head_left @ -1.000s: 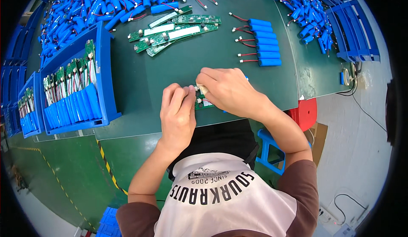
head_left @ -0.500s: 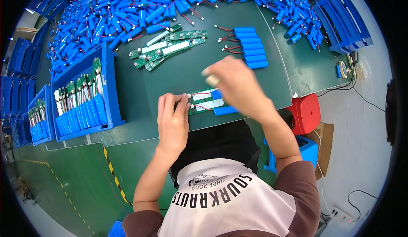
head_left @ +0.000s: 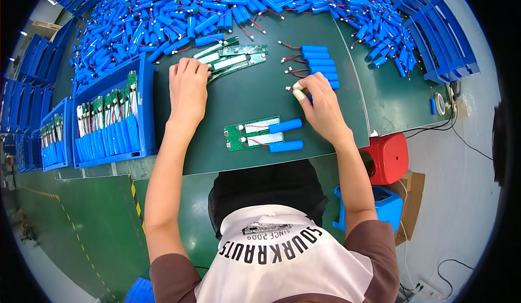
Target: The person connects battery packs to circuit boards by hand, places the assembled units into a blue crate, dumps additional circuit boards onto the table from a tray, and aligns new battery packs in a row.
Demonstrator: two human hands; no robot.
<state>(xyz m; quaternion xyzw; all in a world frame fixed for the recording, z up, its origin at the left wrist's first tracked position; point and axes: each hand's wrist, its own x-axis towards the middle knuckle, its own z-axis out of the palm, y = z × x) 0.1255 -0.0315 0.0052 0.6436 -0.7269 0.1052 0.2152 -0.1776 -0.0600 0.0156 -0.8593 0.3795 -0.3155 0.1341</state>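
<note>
My left hand is at the left end of a loose stack of green circuit boards with white pads. Its fingers are curled over the end of one board, and the fingertips are partly hidden. My right hand, with pale covers on two fingertips, pinches the lead of a blue cylindrical battery by its white plug; the hand covers most of that battery. Above it lies a row of blue batteries with red leads. Two joined circuit boards, each with a battery wired on, lie near the table's front edge.
A large heap of blue batteries spreads along the back. At the left, blue bins hold boards with batteries standing upright. Blue crates stack at the far right. A red stool stands off the table's right front corner.
My left hand has left the wired boards and moved up and left to the board stack. My right hand has moved off them to the battery row and pinched a lead.
</note>
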